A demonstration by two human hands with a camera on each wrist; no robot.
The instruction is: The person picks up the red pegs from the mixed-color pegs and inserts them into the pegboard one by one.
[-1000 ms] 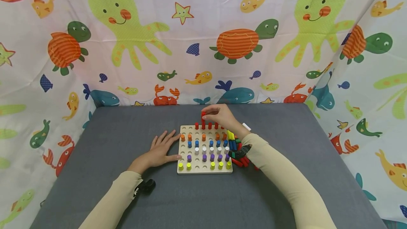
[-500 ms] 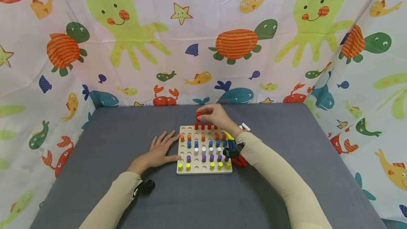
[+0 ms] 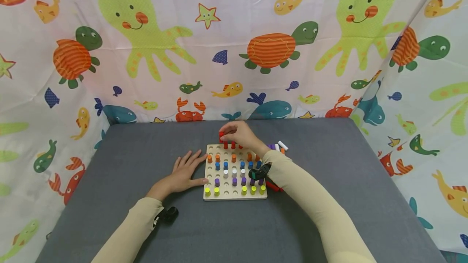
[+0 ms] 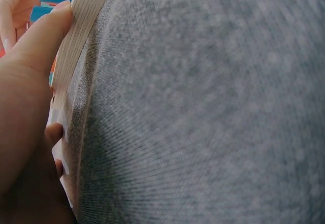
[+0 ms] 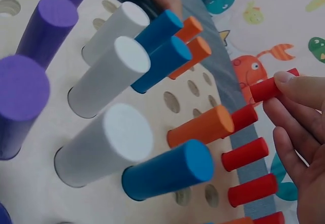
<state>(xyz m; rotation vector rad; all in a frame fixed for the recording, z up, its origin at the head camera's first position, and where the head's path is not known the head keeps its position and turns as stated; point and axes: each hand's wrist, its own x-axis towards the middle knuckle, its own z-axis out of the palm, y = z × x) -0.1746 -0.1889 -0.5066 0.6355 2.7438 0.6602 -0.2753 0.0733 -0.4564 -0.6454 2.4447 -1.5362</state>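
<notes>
The right hand (image 3: 239, 134) pinches a red peg (image 5: 265, 89); the left hand (image 3: 184, 177) spreads, touching the board (image 3: 230, 197). Near the right grip, many pegs (image 5: 110, 77) stand up, but some holes (image 5: 171, 102) are bare.

Back curtain (image 3: 234, 44): here it is, white cloth washed faintly pink, creased across the middle, two green octopuses (image 3: 155, 39) grinning either side of an orange-shelled turtle (image 3: 271, 49)!
Bottom edge: teal whales (image 3: 272, 110) and red crabs (image 3: 190, 115), lined up right behind the tabletop.
Side curtains (image 3: 25, 96): same sea print, slanting in left and right.
Tabletop (image 3: 204, 230): dark grey, finely woven fabric, up close.
Light: soft, shadows blurry on the grey.
</notes>
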